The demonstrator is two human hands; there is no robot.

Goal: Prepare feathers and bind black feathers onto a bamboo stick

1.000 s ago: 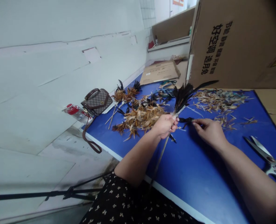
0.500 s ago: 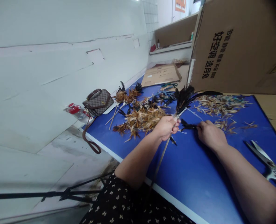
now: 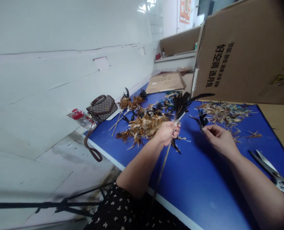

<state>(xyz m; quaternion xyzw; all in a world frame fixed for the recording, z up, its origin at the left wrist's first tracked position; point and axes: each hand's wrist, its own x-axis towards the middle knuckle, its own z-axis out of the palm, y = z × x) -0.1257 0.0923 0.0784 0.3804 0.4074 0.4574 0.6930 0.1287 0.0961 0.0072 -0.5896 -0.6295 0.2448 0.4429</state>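
My left hand (image 3: 167,132) is closed round a thin stick (image 3: 163,164) whose top end carries a bunch of black feathers (image 3: 180,103). The stick slants down over the blue table (image 3: 204,179) toward my body. My right hand (image 3: 218,139) pinches a small black feather (image 3: 201,120) between thumb and fingers, lifted just off the table to the right of the bunch. A few loose dark feathers (image 3: 175,146) lie below my left hand.
A heap of brown and orange feathers (image 3: 144,123) lies left of my left hand, with finished feather sticks (image 3: 126,103) behind it. Pale feather scraps (image 3: 224,111) spread at the back right. Scissors (image 3: 271,172), a brown handbag (image 3: 101,108), a bottle (image 3: 81,116), a big cardboard box (image 3: 247,54).
My right hand has picked a small black feather up off the table and raised it. My left hand with the feather stick has shifted slightly left.
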